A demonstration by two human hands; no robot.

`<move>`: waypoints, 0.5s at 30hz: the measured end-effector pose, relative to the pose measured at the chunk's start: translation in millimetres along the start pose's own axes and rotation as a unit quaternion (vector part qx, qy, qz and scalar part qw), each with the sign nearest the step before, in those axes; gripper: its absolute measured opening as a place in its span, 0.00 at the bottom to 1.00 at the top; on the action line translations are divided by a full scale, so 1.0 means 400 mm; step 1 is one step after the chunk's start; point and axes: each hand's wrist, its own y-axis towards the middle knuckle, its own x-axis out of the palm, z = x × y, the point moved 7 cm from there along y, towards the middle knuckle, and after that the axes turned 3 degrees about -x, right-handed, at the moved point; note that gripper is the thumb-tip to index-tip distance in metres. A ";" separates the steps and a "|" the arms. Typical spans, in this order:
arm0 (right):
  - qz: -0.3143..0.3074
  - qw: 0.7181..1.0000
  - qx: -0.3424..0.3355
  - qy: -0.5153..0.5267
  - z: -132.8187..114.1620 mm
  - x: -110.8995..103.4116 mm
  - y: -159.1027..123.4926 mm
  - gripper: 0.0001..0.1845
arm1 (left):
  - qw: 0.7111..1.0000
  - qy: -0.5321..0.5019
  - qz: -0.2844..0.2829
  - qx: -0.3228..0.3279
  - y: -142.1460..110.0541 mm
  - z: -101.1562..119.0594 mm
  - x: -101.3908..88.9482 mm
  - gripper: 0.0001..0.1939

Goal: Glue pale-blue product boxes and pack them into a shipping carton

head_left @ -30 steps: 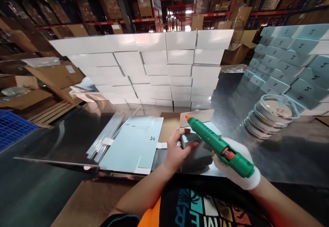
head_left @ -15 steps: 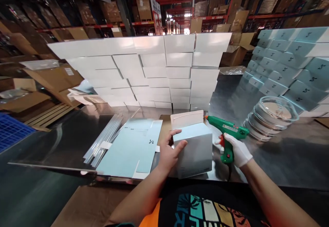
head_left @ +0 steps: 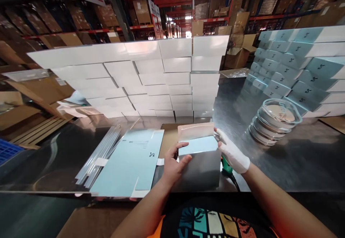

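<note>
A pale blue cardboard box (head_left: 201,169) with a raised flap (head_left: 195,132) stands in front of me at the table's near edge. My left hand (head_left: 174,164) is bare and grips the box's left side, thumb on the near face and fingers over the top. In a white glove, my right hand (head_left: 231,152) has its fingers closed on the upper right edge by the flap; its fingertips are partly hidden. A green glue gun (head_left: 226,166) lies at the box's right side, mostly covered by the box and my right hand.
Flat pale blue box sheets (head_left: 129,162) and clear plastic strips (head_left: 99,155) lie to the left. Stacked white boxes (head_left: 151,76) form a wall behind. Stacked round clear containers (head_left: 275,121) stand right, before piled blue boxes (head_left: 299,65).
My right hand has let go of the glue gun, which is now down beside the box, and has moved to the box's upper right edge. My left hand keeps its grip.
</note>
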 end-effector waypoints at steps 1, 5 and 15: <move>-0.026 0.999 -0.015 0.034 -0.021 0.023 0.003 0.54 | 1.000 0.001 -0.011 0.007 -0.002 -0.005 0.006 0.35; -0.078 0.993 -0.076 0.048 -0.036 0.041 -0.004 0.54 | 0.996 -0.034 0.037 0.069 -0.007 -0.018 0.001 0.29; -0.082 0.960 -0.265 -0.029 -0.069 0.053 -0.100 0.14 | 0.941 0.024 -0.159 0.299 -0.019 0.071 0.002 0.13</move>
